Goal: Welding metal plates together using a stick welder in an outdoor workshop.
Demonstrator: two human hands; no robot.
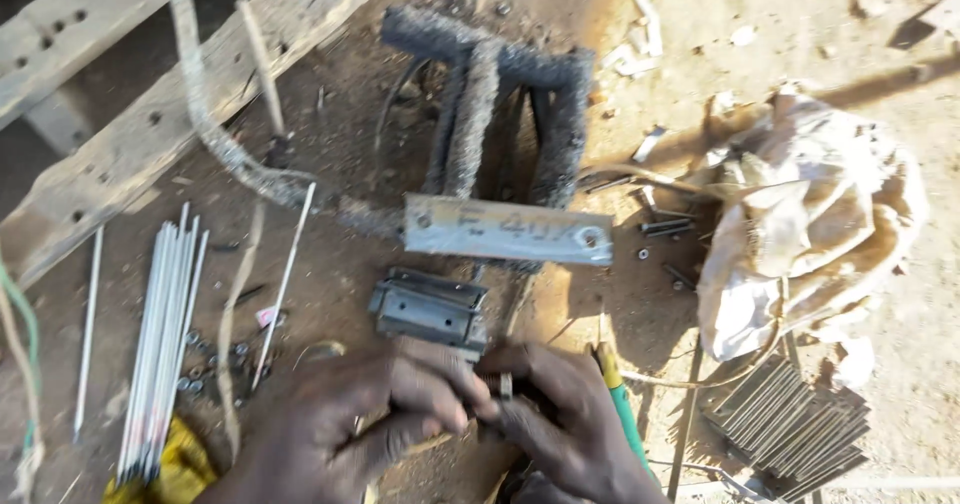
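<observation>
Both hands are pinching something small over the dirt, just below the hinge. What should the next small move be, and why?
Probably steady it and turn the nut further with the right hand. Both hands meet on a small threaded piece, left hand bracing it, just below the hinge; the blur hides how far it is threaded.

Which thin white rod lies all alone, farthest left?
The single thin white welding rod on the dirt at the far left. The other rods lie bundled or slanted further right, nearer the hands.

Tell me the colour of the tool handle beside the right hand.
Green with a yellow end, the tool handle shows best in the head view.
</observation>
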